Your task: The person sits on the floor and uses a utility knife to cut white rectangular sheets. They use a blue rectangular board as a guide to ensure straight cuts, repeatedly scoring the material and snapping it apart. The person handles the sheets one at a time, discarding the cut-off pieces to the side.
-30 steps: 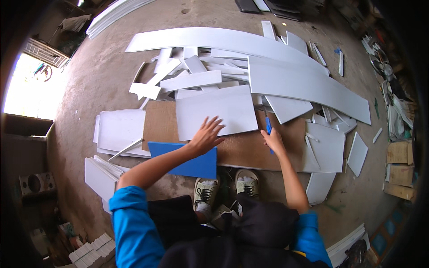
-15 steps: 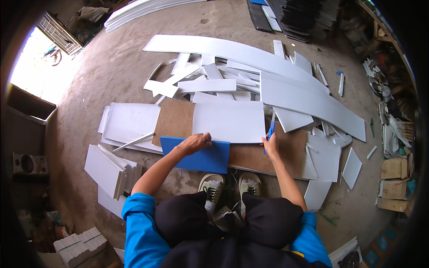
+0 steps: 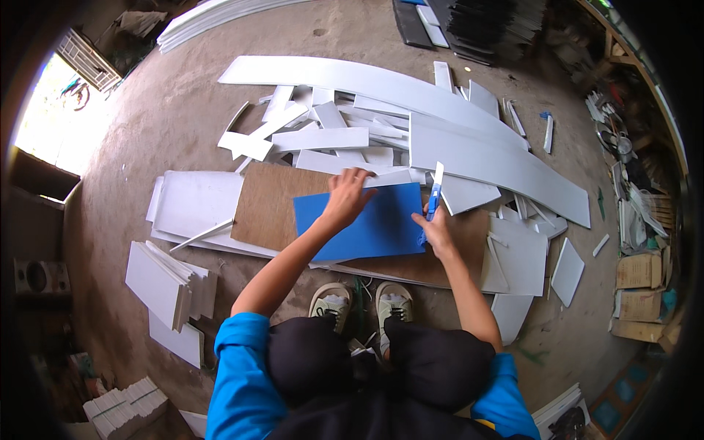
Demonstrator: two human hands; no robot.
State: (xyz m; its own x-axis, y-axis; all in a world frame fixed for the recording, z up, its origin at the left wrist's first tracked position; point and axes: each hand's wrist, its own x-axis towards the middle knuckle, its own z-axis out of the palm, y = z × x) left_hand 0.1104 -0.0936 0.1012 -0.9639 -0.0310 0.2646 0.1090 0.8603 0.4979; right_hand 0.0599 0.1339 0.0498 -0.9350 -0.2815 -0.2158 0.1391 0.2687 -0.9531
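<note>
A rectangular blue board [image 3: 367, 231] lies over a brown wooden board [image 3: 275, 194] in front of my feet. My left hand [image 3: 346, 198] is at the blue board's far edge, its fingers stretched out and apart, gripping nothing. My right hand [image 3: 436, 231] is closed around a blue utility knife [image 3: 434, 194], whose blade points away from me. That hand sits at the blue board's right edge. Just past the far edge, a white piece [image 3: 392, 178] shows in part.
Long white panels [image 3: 499, 161] and many offcuts are heaped beyond the boards. White sheets [image 3: 198, 202] lie at the left, near a stack of white pieces [image 3: 165, 282]. Dark sheets [image 3: 484, 29] stand at the far right, cardboard boxes [image 3: 638, 293] at the right side.
The blue board has moved away from me and right, onto the brown board. The white panel that lay there is no longer in that place. My left hand has opened and moved farther out.
</note>
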